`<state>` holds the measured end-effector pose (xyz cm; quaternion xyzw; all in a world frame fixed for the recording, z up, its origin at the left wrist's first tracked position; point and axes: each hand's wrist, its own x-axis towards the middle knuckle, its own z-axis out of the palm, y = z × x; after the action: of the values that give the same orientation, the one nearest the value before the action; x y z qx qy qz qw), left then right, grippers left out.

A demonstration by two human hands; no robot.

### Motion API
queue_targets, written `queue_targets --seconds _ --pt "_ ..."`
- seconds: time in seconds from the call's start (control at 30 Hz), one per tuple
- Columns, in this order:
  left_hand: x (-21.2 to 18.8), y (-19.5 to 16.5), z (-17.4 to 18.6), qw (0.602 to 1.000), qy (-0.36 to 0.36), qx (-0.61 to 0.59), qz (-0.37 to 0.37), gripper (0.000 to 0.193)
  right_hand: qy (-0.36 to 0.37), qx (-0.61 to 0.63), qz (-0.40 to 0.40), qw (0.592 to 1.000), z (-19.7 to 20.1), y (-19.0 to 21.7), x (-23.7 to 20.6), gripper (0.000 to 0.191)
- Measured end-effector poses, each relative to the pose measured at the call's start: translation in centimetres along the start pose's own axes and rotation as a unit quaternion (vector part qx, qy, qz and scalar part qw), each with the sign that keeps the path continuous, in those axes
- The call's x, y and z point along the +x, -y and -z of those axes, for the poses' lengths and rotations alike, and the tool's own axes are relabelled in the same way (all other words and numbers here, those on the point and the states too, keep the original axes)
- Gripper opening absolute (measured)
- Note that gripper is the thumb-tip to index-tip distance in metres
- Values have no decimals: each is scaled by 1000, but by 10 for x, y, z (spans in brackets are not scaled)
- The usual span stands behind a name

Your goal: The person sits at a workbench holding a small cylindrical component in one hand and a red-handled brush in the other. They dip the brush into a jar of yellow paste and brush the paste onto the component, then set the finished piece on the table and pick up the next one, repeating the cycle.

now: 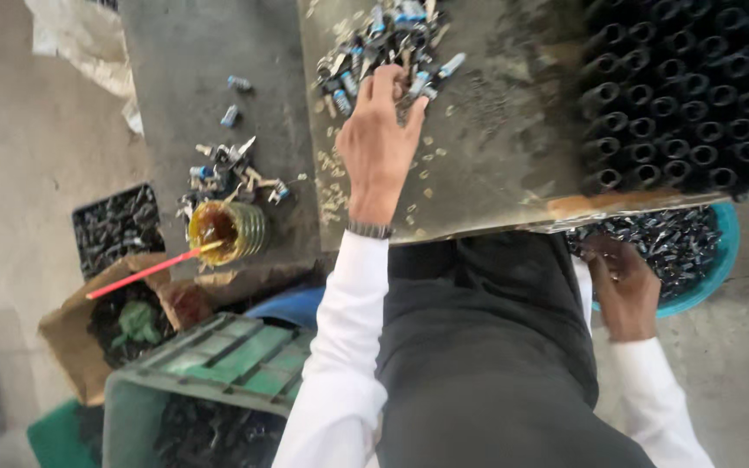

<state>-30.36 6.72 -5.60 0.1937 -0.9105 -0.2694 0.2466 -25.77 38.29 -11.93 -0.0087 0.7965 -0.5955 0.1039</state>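
Fingers (389,87) of the left hand (377,147) are curling down into the pile of small blue-and-silver metal parts (387,39) on the worktop (496,147), looks like they're pinching one out, though what's actually gripped is hard to tell. The right hand (624,290) is digging in the teal bowl (723,251) of dark parts below the worktop edge, fingers buried, can't tell their state. Next up probably needs a clean single pick from the heap.

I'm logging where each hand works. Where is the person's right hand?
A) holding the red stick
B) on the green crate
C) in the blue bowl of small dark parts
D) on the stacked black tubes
C: the right hand reaches into the blue bowl of small dark parts, below the table edge.
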Motion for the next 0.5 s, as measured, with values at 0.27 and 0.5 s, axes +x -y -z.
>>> queue_targets --seconds 0.27,0.5 --pt "-13 -28 34 993 -78 -62 -59 13 42 -10 163 986 -11 97 -20 18" --pt "-72 -81 73 956 195 -221 8 15 126 12 311 942 -41 108 6 41"
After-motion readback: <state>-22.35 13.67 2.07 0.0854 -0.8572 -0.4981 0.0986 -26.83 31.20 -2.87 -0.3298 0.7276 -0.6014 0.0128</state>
